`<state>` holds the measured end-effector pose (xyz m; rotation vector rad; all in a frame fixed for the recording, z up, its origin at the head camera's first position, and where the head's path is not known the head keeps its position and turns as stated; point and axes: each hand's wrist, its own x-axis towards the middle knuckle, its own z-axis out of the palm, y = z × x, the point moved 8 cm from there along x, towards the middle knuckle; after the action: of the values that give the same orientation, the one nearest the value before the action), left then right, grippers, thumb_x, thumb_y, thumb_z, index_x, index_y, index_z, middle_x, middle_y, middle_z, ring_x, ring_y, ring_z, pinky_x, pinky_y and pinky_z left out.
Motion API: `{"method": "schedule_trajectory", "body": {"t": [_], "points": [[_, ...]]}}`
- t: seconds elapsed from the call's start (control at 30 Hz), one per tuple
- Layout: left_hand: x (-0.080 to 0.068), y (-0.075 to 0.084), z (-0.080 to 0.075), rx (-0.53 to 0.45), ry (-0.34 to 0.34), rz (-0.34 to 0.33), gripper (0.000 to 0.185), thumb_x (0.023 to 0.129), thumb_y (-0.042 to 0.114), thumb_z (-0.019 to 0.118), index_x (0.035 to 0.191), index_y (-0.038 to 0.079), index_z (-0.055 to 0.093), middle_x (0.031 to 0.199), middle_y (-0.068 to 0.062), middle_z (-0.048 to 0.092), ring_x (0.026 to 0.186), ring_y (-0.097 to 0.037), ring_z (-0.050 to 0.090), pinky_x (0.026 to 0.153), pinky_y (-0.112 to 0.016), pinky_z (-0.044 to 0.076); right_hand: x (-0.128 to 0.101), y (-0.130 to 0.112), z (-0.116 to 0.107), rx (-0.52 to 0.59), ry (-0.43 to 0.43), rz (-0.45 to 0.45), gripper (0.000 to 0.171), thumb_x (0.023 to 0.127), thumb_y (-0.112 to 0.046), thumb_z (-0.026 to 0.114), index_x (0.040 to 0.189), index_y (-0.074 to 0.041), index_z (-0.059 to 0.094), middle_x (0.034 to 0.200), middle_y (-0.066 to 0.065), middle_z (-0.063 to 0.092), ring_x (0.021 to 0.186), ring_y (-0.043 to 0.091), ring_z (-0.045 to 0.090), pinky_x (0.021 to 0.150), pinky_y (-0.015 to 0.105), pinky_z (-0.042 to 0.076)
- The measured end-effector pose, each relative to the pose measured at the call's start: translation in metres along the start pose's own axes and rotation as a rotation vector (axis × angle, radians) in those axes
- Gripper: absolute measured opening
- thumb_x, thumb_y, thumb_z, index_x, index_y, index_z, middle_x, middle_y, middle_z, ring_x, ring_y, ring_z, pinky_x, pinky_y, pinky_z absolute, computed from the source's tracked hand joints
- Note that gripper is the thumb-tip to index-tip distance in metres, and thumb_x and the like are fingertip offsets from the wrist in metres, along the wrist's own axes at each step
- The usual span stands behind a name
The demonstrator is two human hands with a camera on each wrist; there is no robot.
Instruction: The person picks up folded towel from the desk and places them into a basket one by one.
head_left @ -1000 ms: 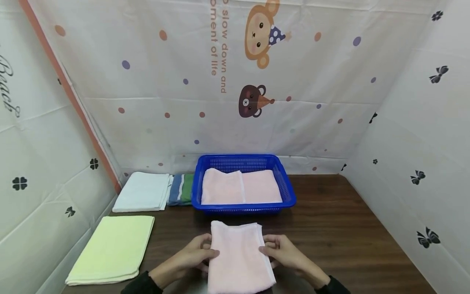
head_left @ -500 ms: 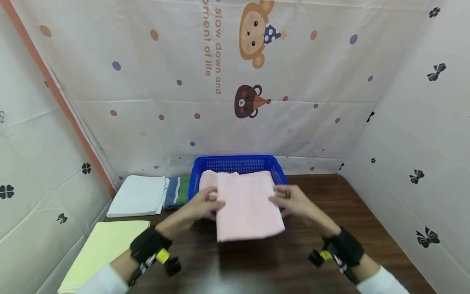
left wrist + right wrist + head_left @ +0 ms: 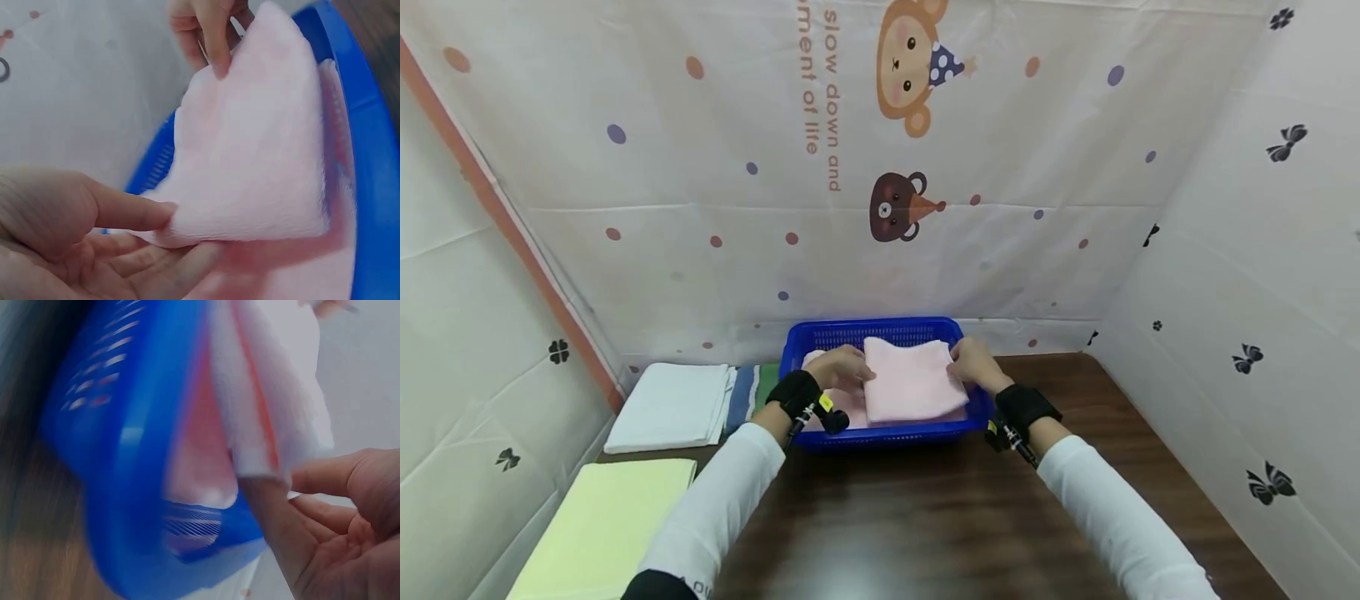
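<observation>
The left hand (image 3: pixel 842 367) and the right hand (image 3: pixel 972 363) each pinch one side of a folded pink towel (image 3: pixel 910 382), thumb on top and fingers beneath, holding it over the blue basket (image 3: pixel 880 435). Other pink towels (image 3: pixel 850 402) lie in the basket under it. On the brown table (image 3: pixel 940 508), a white towel (image 3: pixel 670 407), a striped towel (image 3: pixel 752 390) and a yellow towel (image 3: pixel 598 529) lie to the left.
</observation>
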<state>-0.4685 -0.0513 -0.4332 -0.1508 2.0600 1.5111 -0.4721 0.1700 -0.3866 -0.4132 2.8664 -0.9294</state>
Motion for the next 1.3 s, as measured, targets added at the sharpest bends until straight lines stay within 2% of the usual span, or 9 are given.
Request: {"method": "schedule_trajectory", "body": {"t": [0.07,0.2,0.43,0.57,0.7,0.9,1.07,1.17,1.3], "points": [[0.005,-0.004,0.009,-0.014,-0.025,-0.029,0.072,0.097,-0.006,0.060,0.158,-0.006,0.022,0.156,-0.028,0.039,0.115,-0.029,0.057,0.109,-0.045,0.051,-0.004,-0.002,0.002,-0.074,0.031,-0.052,0.049,0.084,0.012,0.054,0.063,-0.017,0.020,0.061,-0.006,0.013,0.055,0.009,0.011,0.051,0.023,0.017],[0.006,-0.005,0.018,-0.017,-0.034,-0.041,0.075,0.096,-0.007,0.061,0.159,-0.005,0.021,0.157,-0.026,0.038,0.104,-0.026,0.060,0.105,-0.044,0.054,-0.013,0.000,0.000,-0.107,0.068,-0.040,0.051,0.082,0.015,0.052,0.060,-0.017,0.019,0.058,-0.006,0.014,0.050,0.009,0.013,0.049,0.023,0.015],[0.002,-0.008,0.019,0.100,-0.039,-0.089,0.036,0.097,-0.002,0.064,0.131,-0.010,0.059,0.127,-0.028,0.066,0.091,-0.028,0.073,0.094,-0.042,0.060,-0.015,0.003,0.005,-0.141,0.047,0.004,0.052,0.085,0.011,0.053,0.052,-0.019,0.026,0.046,-0.007,0.024,0.036,0.008,0.035,0.039,0.018,0.024],[0.000,-0.009,0.016,0.171,-0.016,-0.087,0.024,0.096,0.001,0.066,0.118,-0.007,0.067,0.103,-0.021,0.074,0.080,-0.026,0.074,0.086,-0.039,0.063,-0.016,0.002,0.008,-0.190,0.040,0.032,0.042,0.083,0.010,0.057,0.054,-0.014,0.039,0.046,-0.003,0.035,0.037,0.012,0.044,0.037,0.019,0.029],[-0.011,-0.006,0.012,0.275,-0.020,-0.045,0.020,0.097,0.010,0.066,0.109,-0.004,0.072,0.094,-0.018,0.076,0.078,-0.024,0.074,0.085,-0.037,0.063,-0.020,-0.002,0.008,-0.276,0.026,0.062,0.021,0.084,0.005,0.061,0.067,-0.005,0.055,0.055,0.002,0.042,0.046,0.015,0.044,0.040,0.022,0.031],[-0.069,0.018,-0.001,0.523,-0.035,0.169,0.037,0.101,0.022,0.061,0.127,-0.004,0.061,0.117,-0.026,0.072,0.102,-0.036,0.074,0.090,-0.045,0.061,-0.037,-0.012,0.002,-0.319,-0.005,0.086,0.037,0.089,-0.005,0.065,0.059,-0.012,0.046,0.053,0.000,0.041,0.046,0.014,0.041,0.042,0.023,0.026],[-0.134,0.029,-0.035,0.825,0.088,0.418,0.031,0.101,0.023,0.061,0.121,0.000,0.067,0.105,-0.018,0.075,0.080,-0.025,0.073,0.070,-0.035,0.061,-0.059,-0.010,-0.008,-0.315,0.067,0.010,0.021,0.095,-0.016,0.068,0.078,-0.005,0.070,0.059,0.001,0.057,0.048,0.013,0.050,0.043,0.024,0.032],[-0.171,0.008,-0.072,0.895,0.214,0.488,0.027,0.099,0.022,0.063,0.113,0.000,0.070,0.094,-0.013,0.075,0.072,-0.017,0.068,0.063,-0.031,0.054,-0.074,0.000,-0.008,-0.275,0.139,-0.059,0.018,0.096,-0.016,0.068,0.100,0.000,0.074,0.068,0.004,0.062,0.050,0.012,0.051,0.045,0.024,0.037],[-0.203,-0.062,-0.134,0.879,0.307,0.391,0.023,0.097,0.019,0.066,0.107,-0.002,0.068,0.087,-0.013,0.073,0.070,-0.020,0.068,0.061,-0.036,0.054,-0.087,0.011,-0.004,-0.159,0.216,-0.169,0.014,0.096,-0.009,0.068,0.100,0.003,0.074,0.069,0.004,0.059,0.053,0.009,0.046,0.048,0.021,0.035]]}}
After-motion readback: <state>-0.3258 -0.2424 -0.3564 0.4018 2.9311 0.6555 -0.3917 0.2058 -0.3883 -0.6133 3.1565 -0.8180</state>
